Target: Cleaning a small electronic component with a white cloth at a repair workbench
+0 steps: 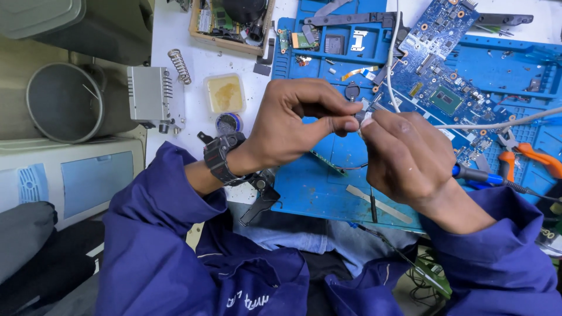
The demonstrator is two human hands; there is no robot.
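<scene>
My left hand and my right hand meet over a blue work mat. Between their fingertips both pinch one small dark part with a pale end; its shape is mostly hidden by my fingers. A black watch sits on my left wrist. Just behind my hands lies a blue circuit board with a square chip, and a white cable runs across it. A thin red and black wire hangs below my hands.
Orange-handled pliers and a blue-handled tool lie at the right. A small tub of yellow paste, a round tin, a coiled spring and a grey metal box sit on the white table at the left. A wooden tray of parts stands at the back.
</scene>
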